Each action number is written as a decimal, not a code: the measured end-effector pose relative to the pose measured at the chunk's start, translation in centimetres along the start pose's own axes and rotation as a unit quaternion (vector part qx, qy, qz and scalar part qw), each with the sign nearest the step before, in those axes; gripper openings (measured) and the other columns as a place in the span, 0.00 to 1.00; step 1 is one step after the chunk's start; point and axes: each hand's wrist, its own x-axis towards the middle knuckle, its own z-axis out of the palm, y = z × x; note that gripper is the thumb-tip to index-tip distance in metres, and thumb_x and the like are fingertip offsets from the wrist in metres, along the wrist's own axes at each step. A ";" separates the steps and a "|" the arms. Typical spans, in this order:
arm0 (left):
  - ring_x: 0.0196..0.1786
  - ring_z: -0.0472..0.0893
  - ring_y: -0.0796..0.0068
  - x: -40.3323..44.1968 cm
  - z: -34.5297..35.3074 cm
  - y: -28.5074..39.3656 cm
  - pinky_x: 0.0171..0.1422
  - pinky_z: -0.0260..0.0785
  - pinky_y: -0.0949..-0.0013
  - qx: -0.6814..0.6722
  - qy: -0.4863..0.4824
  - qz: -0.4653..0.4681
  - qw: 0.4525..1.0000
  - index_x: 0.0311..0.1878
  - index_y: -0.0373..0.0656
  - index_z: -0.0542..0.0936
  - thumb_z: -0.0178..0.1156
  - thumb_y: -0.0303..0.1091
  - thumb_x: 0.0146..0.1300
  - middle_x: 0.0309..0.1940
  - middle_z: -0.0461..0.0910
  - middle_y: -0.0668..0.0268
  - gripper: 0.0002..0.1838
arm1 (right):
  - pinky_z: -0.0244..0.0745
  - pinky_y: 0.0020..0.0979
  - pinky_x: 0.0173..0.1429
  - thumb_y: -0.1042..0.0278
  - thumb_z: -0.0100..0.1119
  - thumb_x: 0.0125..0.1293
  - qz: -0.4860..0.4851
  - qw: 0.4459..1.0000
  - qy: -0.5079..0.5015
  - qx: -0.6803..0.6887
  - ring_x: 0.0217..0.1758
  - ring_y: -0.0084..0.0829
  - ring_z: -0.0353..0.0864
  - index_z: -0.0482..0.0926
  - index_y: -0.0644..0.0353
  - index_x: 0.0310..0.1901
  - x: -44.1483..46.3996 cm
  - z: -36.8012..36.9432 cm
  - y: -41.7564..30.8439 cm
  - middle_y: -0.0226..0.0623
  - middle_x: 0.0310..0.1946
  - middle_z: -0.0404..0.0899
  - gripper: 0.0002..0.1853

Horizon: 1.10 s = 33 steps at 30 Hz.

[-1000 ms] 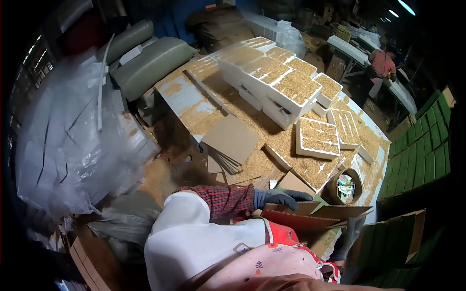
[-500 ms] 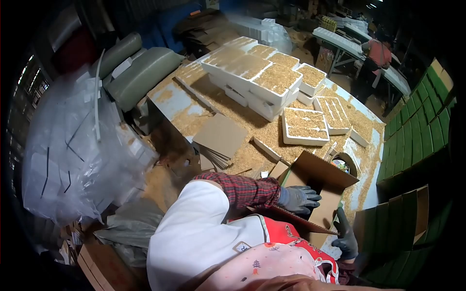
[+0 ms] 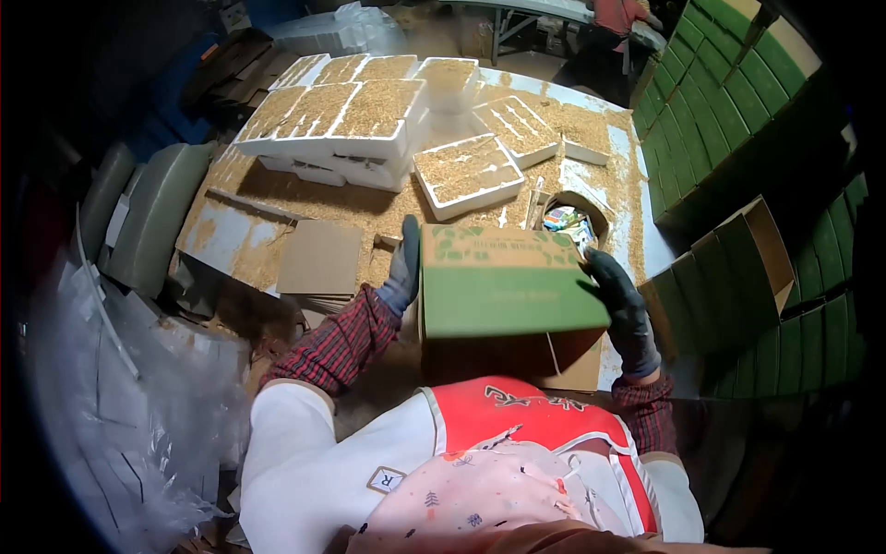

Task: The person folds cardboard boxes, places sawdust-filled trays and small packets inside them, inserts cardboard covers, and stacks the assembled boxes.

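A green and brown cardboard box (image 3: pixel 512 286) is at the table's near edge, in front of my body. My left hand (image 3: pixel 402 268), in a grey glove, lies flat along the box's left side, fingers stretched upward. At the box's right side is my right hand (image 3: pixel 620 309), also gloved, its fingers extended against the upper right corner. Neither hand's palm side shows fully. Behind the box's right end stands a round container (image 3: pixel 600 222) with colourful packets in it. Flat cardboard sheets (image 3: pixel 319 258) are stacked left of my left hand.
White foam trays filled with sawdust-like material (image 3: pixel 369 115) are stacked on the table (image 3: pixel 212 235). Another filled tray (image 3: pixel 469 175) lies behind the box. Green boxes (image 3: pixel 729 102) are stacked at the right. Wrapped plastic (image 3: pixel 120 397) is at the left. A person (image 3: pixel 614 18) stands at the back.
The box has turned from open side up to show its printed green side. My left hand has moved from inside it to its left side, my right hand up along its right. The view has swung right.
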 end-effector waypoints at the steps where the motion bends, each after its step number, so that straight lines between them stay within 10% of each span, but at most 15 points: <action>1: 0.57 0.79 0.59 0.4 -2.1 -1.7 0.62 0.73 0.58 0.011 0.019 -0.011 1.000 0.62 0.38 0.73 0.49 0.70 0.65 0.58 0.77 0.54 0.42 | 0.62 0.36 0.71 0.39 0.47 0.73 0.030 0.993 0.022 -0.111 0.69 0.38 0.69 0.68 0.65 0.67 0.9 1.3 -1.1 0.41 0.65 0.71 0.36; 4: 0.57 0.78 0.65 4.3 -20.8 -11.8 0.62 0.72 0.66 0.006 0.165 -0.074 0.983 0.67 0.41 0.71 0.47 0.70 0.67 0.59 0.78 0.57 0.42 | 0.69 0.31 0.61 0.38 0.50 0.72 0.153 0.938 0.049 -0.308 0.51 0.30 0.78 0.81 0.68 0.46 3.9 -2.3 7.8 0.41 0.45 0.83 0.32; 6: 0.65 0.72 0.64 1.5 -16.6 -11.9 0.69 0.65 0.66 0.147 0.319 -0.075 0.933 0.68 0.37 0.68 0.47 0.66 0.70 0.65 0.72 0.56 0.41 | 0.69 0.30 0.58 0.37 0.51 0.71 0.197 0.913 0.029 -0.355 0.48 0.30 0.77 0.82 0.67 0.45 3.8 -5.4 13.3 0.40 0.43 0.83 0.33; 11: 0.77 0.57 0.55 -4.9 -4.5 -8.4 0.79 0.47 0.62 0.594 0.185 0.199 0.757 0.74 0.32 0.54 0.58 0.56 0.68 0.74 0.57 0.48 0.45 | 0.71 0.30 0.57 0.37 0.52 0.70 0.189 0.889 -0.200 -0.365 0.47 0.29 0.76 0.80 0.63 0.51 9.5 -8.5 13.6 0.36 0.45 0.82 0.31; 14: 0.76 0.59 0.54 -4.8 -5.4 -9.8 0.77 0.53 0.60 0.584 0.254 0.129 0.760 0.76 0.37 0.51 0.58 0.50 0.68 0.74 0.57 0.47 0.43 | 0.73 0.29 0.39 0.46 0.59 0.68 0.394 0.909 -0.027 -0.136 0.37 0.24 0.75 0.80 0.55 0.49 20.3 -7.6 12.9 0.25 0.36 0.76 0.21; 16: 0.74 0.62 0.52 -4.6 -5.3 -9.8 0.76 0.53 0.60 0.581 0.249 0.172 0.756 0.76 0.41 0.54 0.56 0.54 0.68 0.71 0.62 0.46 0.42 | 0.69 0.26 0.34 0.29 0.60 0.60 0.290 0.926 0.077 -0.231 0.34 0.23 0.72 0.80 0.58 0.51 27.7 -8.4 17.7 0.27 0.36 0.76 0.35; 20: 0.72 0.65 0.53 -5.2 -5.2 -10.3 0.75 0.56 0.59 0.545 0.289 0.140 0.774 0.75 0.44 0.58 0.56 0.54 0.69 0.69 0.65 0.48 0.38 | 0.70 0.41 0.48 0.26 0.62 0.55 0.370 0.899 0.076 -0.222 0.46 0.32 0.74 0.80 0.52 0.53 36.6 -11.3 29.0 0.33 0.42 0.78 0.37; 22: 0.72 0.65 0.53 -5.2 -5.8 -10.4 0.75 0.57 0.59 0.554 0.300 0.142 0.763 0.75 0.44 0.59 0.55 0.54 0.69 0.70 0.65 0.49 0.38 | 0.71 0.29 0.50 0.37 0.66 0.60 0.339 0.937 -0.021 -0.088 0.48 0.29 0.75 0.79 0.57 0.56 39.3 -14.1 36.0 0.36 0.50 0.79 0.33; 24: 0.71 0.66 0.52 -4.9 -6.0 -10.6 0.75 0.57 0.58 0.585 0.311 0.147 0.734 0.75 0.44 0.58 0.55 0.54 0.69 0.70 0.65 0.49 0.38 | 0.69 0.29 0.59 0.44 0.65 0.64 0.409 0.891 0.010 -0.197 0.57 0.27 0.75 0.75 0.58 0.63 38.4 -11.4 31.9 0.32 0.60 0.76 0.32; 26: 0.71 0.66 0.51 -5.0 -5.4 -10.2 0.74 0.58 0.59 0.569 0.316 0.132 0.748 0.75 0.44 0.58 0.55 0.55 0.69 0.70 0.65 0.49 0.39 | 0.55 0.31 0.75 0.46 0.63 0.66 0.321 0.947 0.027 0.019 0.74 0.25 0.62 0.66 0.56 0.71 35.0 -8.6 30.0 0.28 0.71 0.67 0.37; 30: 0.71 0.66 0.53 -4.8 -4.1 -9.2 0.73 0.59 0.59 0.551 0.306 0.124 0.767 0.75 0.42 0.58 0.54 0.56 0.70 0.70 0.64 0.49 0.39 | 0.63 0.37 0.71 0.53 0.64 0.66 0.296 0.946 -0.124 -0.048 0.71 0.28 0.67 0.68 0.56 0.69 31.7 -9.2 29.3 0.32 0.68 0.69 0.32; 31: 0.72 0.66 0.53 -4.1 -5.4 -9.8 0.74 0.59 0.60 0.560 0.305 0.142 0.757 0.75 0.41 0.58 0.53 0.56 0.70 0.71 0.64 0.49 0.38 | 0.65 0.39 0.71 0.63 0.69 0.62 0.398 0.913 0.000 0.089 0.72 0.29 0.65 0.68 0.57 0.67 31.3 -6.9 26.2 0.33 0.68 0.68 0.33; 33: 0.73 0.64 0.53 -3.4 -5.8 -10.5 0.75 0.57 0.59 0.547 0.304 0.158 0.764 0.75 0.40 0.58 0.52 0.55 0.71 0.72 0.62 0.48 0.38 | 0.66 0.37 0.71 0.72 0.70 0.58 0.273 0.955 -0.097 -0.061 0.71 0.31 0.67 0.68 0.58 0.67 29.7 -8.3 24.3 0.34 0.67 0.69 0.35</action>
